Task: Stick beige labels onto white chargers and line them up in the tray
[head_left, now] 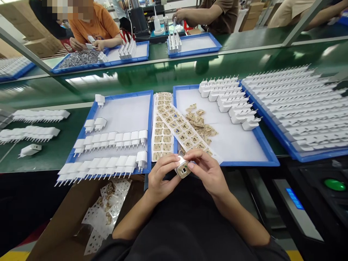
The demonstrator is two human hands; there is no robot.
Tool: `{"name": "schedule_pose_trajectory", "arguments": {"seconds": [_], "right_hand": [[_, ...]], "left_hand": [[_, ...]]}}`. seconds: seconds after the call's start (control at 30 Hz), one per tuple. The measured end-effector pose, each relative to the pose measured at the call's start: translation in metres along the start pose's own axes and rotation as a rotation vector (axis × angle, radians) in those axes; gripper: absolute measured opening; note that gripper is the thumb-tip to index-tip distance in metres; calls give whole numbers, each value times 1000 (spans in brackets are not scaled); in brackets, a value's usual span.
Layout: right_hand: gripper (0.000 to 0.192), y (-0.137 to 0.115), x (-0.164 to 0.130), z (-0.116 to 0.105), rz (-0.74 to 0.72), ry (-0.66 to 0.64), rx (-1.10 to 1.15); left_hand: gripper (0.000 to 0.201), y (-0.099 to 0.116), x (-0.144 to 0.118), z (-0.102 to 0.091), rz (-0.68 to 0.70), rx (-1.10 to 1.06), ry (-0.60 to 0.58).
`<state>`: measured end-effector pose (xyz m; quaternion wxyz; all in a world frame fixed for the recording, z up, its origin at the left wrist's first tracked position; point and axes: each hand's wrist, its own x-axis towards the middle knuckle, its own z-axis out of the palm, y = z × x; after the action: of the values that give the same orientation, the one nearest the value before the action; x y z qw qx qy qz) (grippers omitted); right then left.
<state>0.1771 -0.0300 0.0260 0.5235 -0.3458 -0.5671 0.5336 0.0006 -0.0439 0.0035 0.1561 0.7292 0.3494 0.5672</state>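
Observation:
Near my body, my left hand [164, 174] is closed around a white plug charger [182, 169]. Its end face, with port openings and a tan sticker on it, is turned up toward me. My right hand [208, 170] pinches the charger's right edge with thumb and fingers. Just beyond my hands lies a sheet of tan stickers [181, 125], slanted over another sticker sheet [162, 139]. A heap of loose tan sticker pieces [199, 125] rests beside it in the right blue tray [225, 163].
Left, a blue tray [150, 119] holds rows of white chargers [108, 139]. More chargers fill a tray [307, 108] at far right. Below left stands a cardboard box [58, 224] with used sheets. Across the green bench [157, 78], a person in orange [100, 21] handles parts.

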Motion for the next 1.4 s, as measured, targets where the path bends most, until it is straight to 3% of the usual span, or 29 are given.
{"name": "schedule_pose_trajectory", "arguments": {"seconds": [0.13,0.23,0.27,0.33,0.4,0.47,0.53,0.67,0.8,0.93,1.07,1.17,1.3,1.37,1.4], "right_hand": [[12,-7,-1,-5,-283,18,-322],[6,-10,0,-19,-399,-105,-236],[5,-9,2,-28,-389,-81,-172],[5,-3,10,-52,-333,144,-194],[17,7,23,-80,-252,377,-521],[31,22,38,-105,-153,290,-928],[38,35,49,-121,-140,316,-1095],[38,47,51,-129,-115,308,-1027],[40,47,45,-131,-69,315,-992],[42,49,42,-136,-51,311,-991],[37,48,42,-134,-65,279,-1005],[26,42,42,-128,-156,254,-1015],[17,27,36,-117,-262,239,-993],[16,20,28,-109,-265,156,-952],[15,17,22,-104,-262,98,-937]], "left_hand": [[47,2,-5,0,-189,-67,-19],[42,9,-8,-5,-359,-100,-23],[41,12,-8,-9,-392,-85,-20],[42,20,-5,-22,-425,-15,-19],[44,25,3,-40,-437,111,-24],[42,19,18,-65,-451,289,-26],[39,0,41,-97,-487,501,-34],[43,-77,96,-164,-659,935,-87],[39,-152,131,-201,-878,1163,-201],[31,-190,133,-209,-910,1190,-216],[43,-202,121,-212,-864,1188,-170],[60,-201,115,-213,-776,1150,-130],[68,-189,122,-206,-649,1054,-89],[72,-174,132,-191,-589,1016,-174],[74,-163,136,-180,-551,996,-279]]}}
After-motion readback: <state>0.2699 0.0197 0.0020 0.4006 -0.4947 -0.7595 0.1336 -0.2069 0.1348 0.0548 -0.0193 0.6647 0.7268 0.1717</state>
